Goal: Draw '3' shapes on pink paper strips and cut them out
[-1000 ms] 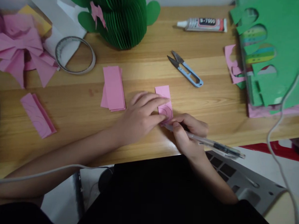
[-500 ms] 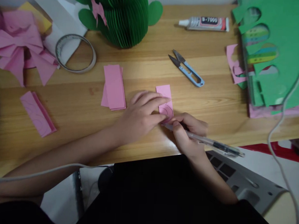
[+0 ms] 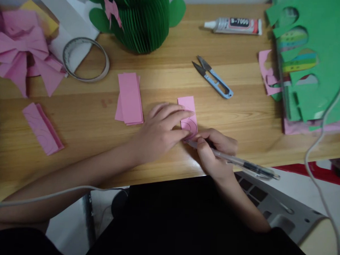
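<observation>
A small pink paper strip [image 3: 189, 122] with curved pen lines lies on the wooden table near its front edge. My left hand [image 3: 162, 131] rests over the strip's left side, fingers stretched out and lying flat on it. In my right hand [image 3: 216, 151] is a clear pen [image 3: 246, 165], its tip at the strip's lower end, where fingers partly hide it. Left of my hands lies a stack of blank pink strips [image 3: 129, 98]. Farther left is a folded pink strip [image 3: 43, 128] with drawn curves.
Blue thread snips [image 3: 215, 79] lie open beyond my hands, with a glue tube [image 3: 236, 25] behind them. A tape roll [image 3: 106, 67], pink paper bow [image 3: 24, 50] and green honeycomb paper piece [image 3: 142, 30] stand at the back left. Green cut sheets [image 3: 327, 88] and a white cable [image 3: 311, 147] are right.
Almost nothing differs. The pen's rear end has shifted very slightly right, while my left hand stays on the strip.
</observation>
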A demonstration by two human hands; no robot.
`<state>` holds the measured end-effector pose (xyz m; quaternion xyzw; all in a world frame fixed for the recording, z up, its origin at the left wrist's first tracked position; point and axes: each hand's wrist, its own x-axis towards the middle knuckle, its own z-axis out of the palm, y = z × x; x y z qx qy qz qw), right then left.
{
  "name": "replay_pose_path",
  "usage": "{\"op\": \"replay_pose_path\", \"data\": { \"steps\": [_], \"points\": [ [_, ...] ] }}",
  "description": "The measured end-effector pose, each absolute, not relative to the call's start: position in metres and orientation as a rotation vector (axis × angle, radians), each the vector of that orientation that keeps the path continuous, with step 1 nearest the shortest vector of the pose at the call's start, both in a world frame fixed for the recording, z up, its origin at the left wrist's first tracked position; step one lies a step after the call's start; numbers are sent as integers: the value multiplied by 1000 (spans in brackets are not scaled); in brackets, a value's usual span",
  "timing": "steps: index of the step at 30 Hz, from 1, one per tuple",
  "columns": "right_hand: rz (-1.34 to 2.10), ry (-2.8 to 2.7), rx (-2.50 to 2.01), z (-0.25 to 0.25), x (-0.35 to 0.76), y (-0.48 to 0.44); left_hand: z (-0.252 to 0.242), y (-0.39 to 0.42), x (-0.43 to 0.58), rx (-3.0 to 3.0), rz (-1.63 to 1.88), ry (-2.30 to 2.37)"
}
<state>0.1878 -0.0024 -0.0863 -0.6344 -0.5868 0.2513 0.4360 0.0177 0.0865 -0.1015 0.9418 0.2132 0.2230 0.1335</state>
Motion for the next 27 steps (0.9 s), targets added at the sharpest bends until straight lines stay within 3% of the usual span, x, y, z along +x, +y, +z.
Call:
{"op": "replay_pose_path", "data": {
  "steps": [27],
  "points": [
    [609, -1399, -1559, -83, 186, -1, -103, 87, 17, 2735, 689, 595]
  ]
}}
